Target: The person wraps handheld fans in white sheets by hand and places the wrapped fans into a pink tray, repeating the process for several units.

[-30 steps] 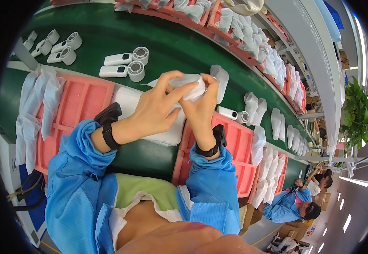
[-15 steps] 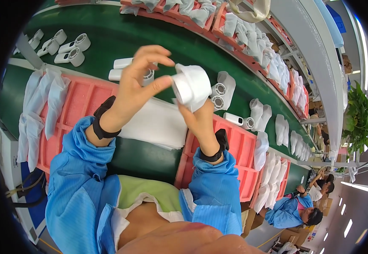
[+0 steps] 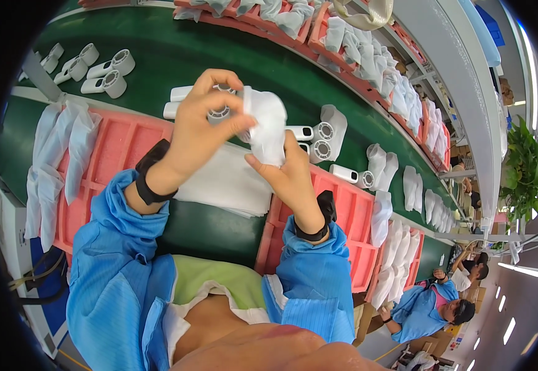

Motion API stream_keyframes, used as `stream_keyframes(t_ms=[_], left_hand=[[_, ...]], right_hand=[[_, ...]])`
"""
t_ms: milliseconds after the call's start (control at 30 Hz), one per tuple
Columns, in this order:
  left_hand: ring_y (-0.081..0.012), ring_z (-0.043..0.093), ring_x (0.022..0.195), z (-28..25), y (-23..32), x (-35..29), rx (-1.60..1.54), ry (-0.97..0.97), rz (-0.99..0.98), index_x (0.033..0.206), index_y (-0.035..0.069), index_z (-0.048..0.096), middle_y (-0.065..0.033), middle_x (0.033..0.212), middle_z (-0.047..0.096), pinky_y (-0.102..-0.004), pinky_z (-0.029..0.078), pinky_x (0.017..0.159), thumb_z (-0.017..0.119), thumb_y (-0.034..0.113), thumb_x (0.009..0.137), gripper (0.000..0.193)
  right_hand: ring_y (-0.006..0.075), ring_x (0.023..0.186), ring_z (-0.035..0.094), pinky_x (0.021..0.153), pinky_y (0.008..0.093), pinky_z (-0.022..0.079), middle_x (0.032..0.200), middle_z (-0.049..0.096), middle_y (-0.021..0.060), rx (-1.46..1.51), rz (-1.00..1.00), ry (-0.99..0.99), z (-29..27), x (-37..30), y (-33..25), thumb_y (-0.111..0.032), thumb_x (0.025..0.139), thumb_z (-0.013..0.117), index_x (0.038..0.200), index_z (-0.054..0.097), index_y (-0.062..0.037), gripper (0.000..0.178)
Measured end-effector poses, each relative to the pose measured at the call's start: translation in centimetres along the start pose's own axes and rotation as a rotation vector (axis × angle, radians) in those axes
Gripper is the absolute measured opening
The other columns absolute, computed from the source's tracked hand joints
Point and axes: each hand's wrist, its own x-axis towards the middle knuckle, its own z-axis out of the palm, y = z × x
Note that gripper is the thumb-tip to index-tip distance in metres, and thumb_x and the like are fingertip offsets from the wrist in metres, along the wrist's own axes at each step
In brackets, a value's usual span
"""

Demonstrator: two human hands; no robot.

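Observation:
A white part in thin white wrapping [image 3: 269,123] is held up in front of me, above the bench. My right hand [image 3: 290,179] grips it from below and the right side, thumb and fingers around its lower end. My left hand [image 3: 210,127] is closed at its left edge, thumb and fingers pinching the wrapping there. What is inside is mostly hidden by the wrapping. A stack of white sheets [image 3: 225,179] lies beneath my hands. Just behind them, white fan-like parts with round ring ends [image 3: 321,149] rest on the green belt [image 3: 157,55].
Red compartment trays flank me, one at the left [image 3: 123,145] and one at the right [image 3: 355,216]. Wrapped parts [image 3: 64,148] lie over the left tray. More filled trays [image 3: 368,62] line the far side under a grey metal frame [image 3: 460,80]. A co-worker [image 3: 426,309] sits further right.
The held part has moved slightly left and turned, so its open end no longer faces me. My left fingers have closed onto its edge. The co-worker at the right has shifted posture.

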Motion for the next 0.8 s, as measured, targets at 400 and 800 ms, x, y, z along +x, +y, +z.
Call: stream_keyframes(t_ms=[400,800], left_hand=[[-0.0139,0.053,0.091,-0.9,-0.8,0.0,0.027,0.053,-0.109,0.088,0.005,0.067,-0.0031,0.101,0.052,-0.0272,0.043,0.075,0.079,0.012,0.075,0.019],[-0.0172,0.053,0.088,0.7,-0.2,-1.7,0.043,0.075,0.072,0.085,0.005,0.067,-0.0044,0.095,0.05,-0.0273,0.044,0.073,0.083,0.009,0.069,0.023]], right_hand=[[0.0307,0.078,0.069,0.067,0.0367,0.051,0.088,0.068,0.0176,-0.25,-0.058,0.232,1.0,1.9,1.1,-0.017,0.083,0.071,0.116,0.054,0.0011,0.041],[0.0401,0.071,0.064,0.058,0.0437,0.05,0.082,0.065,0.0196,-0.505,-0.194,0.298,2.5,-0.1,-0.9,-0.011,0.076,0.072,0.117,0.049,0.0016,0.048]])
